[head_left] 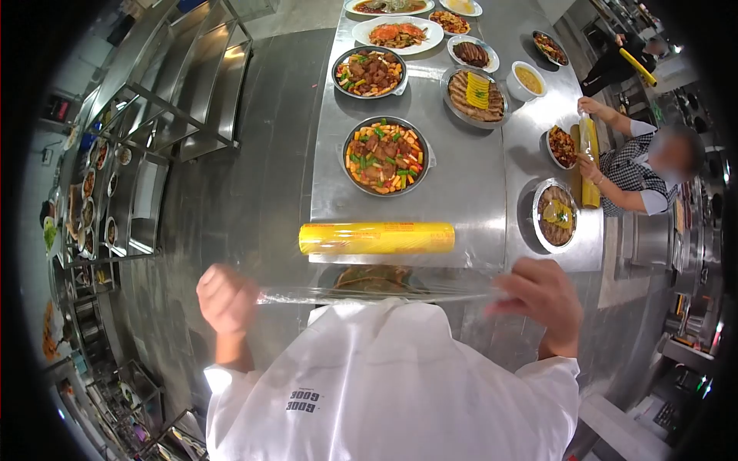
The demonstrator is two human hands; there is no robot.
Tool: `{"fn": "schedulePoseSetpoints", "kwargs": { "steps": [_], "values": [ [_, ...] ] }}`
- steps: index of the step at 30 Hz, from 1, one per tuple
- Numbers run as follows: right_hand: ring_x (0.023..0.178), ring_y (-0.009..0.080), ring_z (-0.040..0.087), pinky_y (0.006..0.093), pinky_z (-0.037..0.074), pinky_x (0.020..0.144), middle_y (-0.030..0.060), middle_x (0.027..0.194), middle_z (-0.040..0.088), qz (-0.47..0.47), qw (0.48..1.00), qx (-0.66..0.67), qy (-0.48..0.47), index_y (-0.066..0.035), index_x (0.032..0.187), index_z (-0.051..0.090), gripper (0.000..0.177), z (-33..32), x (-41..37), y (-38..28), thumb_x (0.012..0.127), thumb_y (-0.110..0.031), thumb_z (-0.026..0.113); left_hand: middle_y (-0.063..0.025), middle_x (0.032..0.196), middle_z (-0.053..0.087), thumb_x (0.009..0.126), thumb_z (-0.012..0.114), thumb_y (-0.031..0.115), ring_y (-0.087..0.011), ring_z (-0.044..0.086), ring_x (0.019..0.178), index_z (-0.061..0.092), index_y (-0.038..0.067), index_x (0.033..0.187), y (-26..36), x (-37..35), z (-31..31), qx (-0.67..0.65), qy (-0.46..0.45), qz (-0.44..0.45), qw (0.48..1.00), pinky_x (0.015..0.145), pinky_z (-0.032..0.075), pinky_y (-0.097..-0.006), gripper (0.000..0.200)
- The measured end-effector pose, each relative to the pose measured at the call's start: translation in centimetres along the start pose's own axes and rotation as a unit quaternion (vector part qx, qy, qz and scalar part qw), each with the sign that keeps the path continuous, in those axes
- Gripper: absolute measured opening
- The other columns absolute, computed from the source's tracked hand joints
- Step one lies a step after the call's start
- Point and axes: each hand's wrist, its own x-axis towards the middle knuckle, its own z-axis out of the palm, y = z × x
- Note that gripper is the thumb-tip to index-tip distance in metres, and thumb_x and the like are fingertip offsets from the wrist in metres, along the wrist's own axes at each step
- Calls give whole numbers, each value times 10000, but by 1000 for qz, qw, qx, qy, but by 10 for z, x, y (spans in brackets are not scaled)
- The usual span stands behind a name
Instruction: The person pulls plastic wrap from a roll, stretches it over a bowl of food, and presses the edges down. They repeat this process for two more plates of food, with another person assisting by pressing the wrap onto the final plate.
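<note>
A sheet of clear plastic film (384, 292) is stretched between my two hands, close to my white coat. My left hand (229, 298) is closed on its left end, and my right hand (538, 296) grips the right end, slightly blurred. Beneath the film, a dish of food (373, 280) shows partly. A yellow film roll (377, 238) lies across the table's near edge, just beyond the film. Farther up stands a round black pan (386, 157) of meat and vegetables.
The steel table (461, 192) also holds another pan (370, 72), a meat platter (474, 97) and several other dishes. At its right side a co-worker (638, 169) handles a second yellow roll (590, 161). Steel shelving (177, 84) stands left.
</note>
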Motion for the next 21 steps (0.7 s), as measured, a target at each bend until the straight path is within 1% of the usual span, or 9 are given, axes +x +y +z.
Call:
{"fn": "schedulePoseSetpoints", "kwargs": {
  "steps": [3, 4, 5, 8, 10, 12, 15, 18, 21],
  "values": [
    [670, 244, 567, 343, 457, 596, 42, 797, 534, 73, 995, -22, -60, -36, 859, 615, 270, 24, 3, 34, 751, -122, 847, -103, 721, 547, 588, 695, 97, -296, 563, 666, 609, -24, 766, 1, -2, 28, 26, 98, -25, 994, 568, 461, -390, 232],
    [715, 244, 593, 345, 477, 642, 54, 838, 563, 70, 997, 15, 8, -26, 878, 625, 213, 29, 2, 47, 768, -63, 804, -119, 724, 548, 610, 711, 114, -312, 578, 699, 617, -24, 772, 3, 0, 41, 39, 152, -58, 986, 592, 481, -389, 233],
    [760, 244, 618, 348, 496, 688, 67, 879, 592, 66, 994, 52, 73, -17, 897, 635, 169, 35, 1, 59, 785, -5, 761, -141, 716, 549, 839, 705, 129, -315, 586, 734, 581, -18, 729, 2, 0, 55, 45, 194, -71, 977, 599, 489, -382, 221],
    [799, 238, 632, 352, 507, 739, 93, 907, 636, 47, 936, 168, 306, -10, 914, 654, 133, 71, 5, 99, 807, 50, 705, -132, 699, 549, 1043, 590, 212, -277, 574, 720, 538, -7, 716, -3, 9, 96, -58, 350, -138, 925, 592, 480, -371, 397],
    [829, 220, 629, 343, 503, 744, 110, 927, 660, 61, 909, 201, 359, -5, 920, 638, 77, 90, 14, 105, 877, 59, 637, -115, 673, 536, 1118, 476, 317, -231, 560, 711, 503, 8, 712, -8, 10, 101, -58, 367, -197, 907, 601, 494, -347, 511],
    [837, 213, 630, 325, 496, 738, 113, 906, 660, 118, 870, 165, 450, -4, 949, 619, 48, 105, 27, 106, 966, 13, 578, -101, 719, 565, 1095, 521, 338, -197, 571, 705, 562, -14, 819, -35, 0, 113, -20, 333, -255, 907, 638, 529, -338, 449],
    [737, 168, 587, 282, 473, 653, 97, 893, 599, 95, 842, 209, 488, -20, 1012, 582, 114, 124, 54, 102, 1058, -101, 516, -129, 1047, 628, 1036, 587, 430, -252, 617, 1010, 553, 15, 1268, -61, 20, 144, -295, 47, -256, 919, 948, 512, -401, 477],
    [657, 134, 521, 258, 429, 563, 74, 881, 541, 89, 817, 262, 505, -28, 1040, 560, 160, 125, 65, 99, 1096, -172, 517, -175, 1401, 598, 963, 675, 472, -311, 543, 1313, 513, 59, 1489, -55, -7, 212, -471, -214, -306, 799, 1154, 364, -417, 688],
    [624, 94, 501, 228, 390, 528, 75, 896, 560, 72, 813, 305, 491, -19, 1060, 584, 105, 122, 67, 100, 1063, -83, 501, -149, 1446, 596, 911, 764, 417, -269, 579, 1286, 518, 83, 1497, -46, 4, 239, -438, -324, -273, 793, 1080, 445, -396, 717]
  ]
}}
